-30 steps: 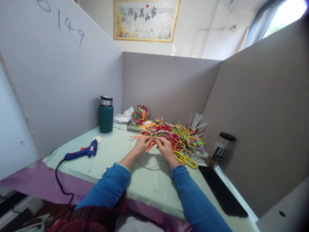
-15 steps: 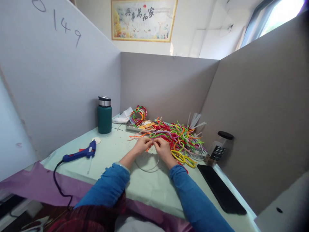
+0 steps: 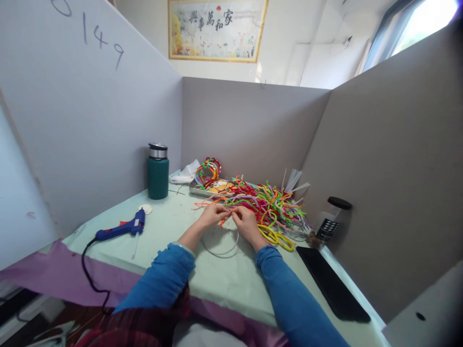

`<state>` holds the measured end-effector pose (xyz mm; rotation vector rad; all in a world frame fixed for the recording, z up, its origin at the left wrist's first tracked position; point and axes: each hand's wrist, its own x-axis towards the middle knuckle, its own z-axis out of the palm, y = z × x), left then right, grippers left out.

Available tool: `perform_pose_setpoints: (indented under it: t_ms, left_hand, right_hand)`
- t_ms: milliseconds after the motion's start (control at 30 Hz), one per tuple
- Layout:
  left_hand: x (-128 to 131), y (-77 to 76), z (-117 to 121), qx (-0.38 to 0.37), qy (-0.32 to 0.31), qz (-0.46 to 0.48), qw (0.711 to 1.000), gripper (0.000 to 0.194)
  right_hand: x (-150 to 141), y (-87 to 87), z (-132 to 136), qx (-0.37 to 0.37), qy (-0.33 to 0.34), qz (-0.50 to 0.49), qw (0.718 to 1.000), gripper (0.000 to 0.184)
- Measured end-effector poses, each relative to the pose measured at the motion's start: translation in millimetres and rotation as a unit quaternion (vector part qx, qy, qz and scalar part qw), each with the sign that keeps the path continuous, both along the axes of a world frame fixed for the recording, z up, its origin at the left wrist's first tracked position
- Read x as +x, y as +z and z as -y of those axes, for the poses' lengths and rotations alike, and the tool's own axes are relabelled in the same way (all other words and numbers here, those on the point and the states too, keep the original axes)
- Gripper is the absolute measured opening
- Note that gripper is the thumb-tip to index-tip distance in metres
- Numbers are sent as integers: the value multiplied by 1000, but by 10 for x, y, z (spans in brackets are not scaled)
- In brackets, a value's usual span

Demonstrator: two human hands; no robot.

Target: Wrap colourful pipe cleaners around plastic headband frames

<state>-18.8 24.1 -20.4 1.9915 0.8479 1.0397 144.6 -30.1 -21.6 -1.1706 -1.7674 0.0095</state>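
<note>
**A:** Specify the layout, largest item first.

**B:** Grey partition panels (image 3: 253, 125) enclose a cloth-covered surface (image 3: 173, 226). Beyond the hands and to their right lies a tangled pile of multicoloured chenille stems (image 3: 278, 207). A flat black slab (image 3: 332, 284) lies at the right. At the left, a green insulated bottle (image 3: 158, 178) stands upright; a blue glue gun (image 3: 121, 232) lies nearer the person.

**A:** Locate the workpiece.

**B:** It is a thin grey loop (image 3: 222, 256), positioned between the forearms. Its visible arc bows toward the person; both sides run forward to the hands. Being nearly round, it presents no clear long axis.

**A:** Which hand is nearer?

**B:** Neither, by any clear margin. The left hand (image 3: 214, 215) sits at the loop's left side, the right hand (image 3: 246, 224) at its right. The governing relation is tip to tip: the two pinches face each other, just beside one another, at the loop's far side.

**A:** Report the fingers.

**B:** On each hand, the fingers (image 3: 223, 210) are drawn to the thumb with almost no gap, and appear to pinch one end of the loop. Whether those ends touch, cross or twist is too small to tell.
</note>
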Motion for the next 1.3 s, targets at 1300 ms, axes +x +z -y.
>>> perform_pose_setpoints:
  t_ms: [1300]
  left_hand:
    - [-67, 128, 110, -67, 76, -57, 993, 46]
  right_hand:
    - [-52, -63, -27, -97, 16, -181, 979, 20]
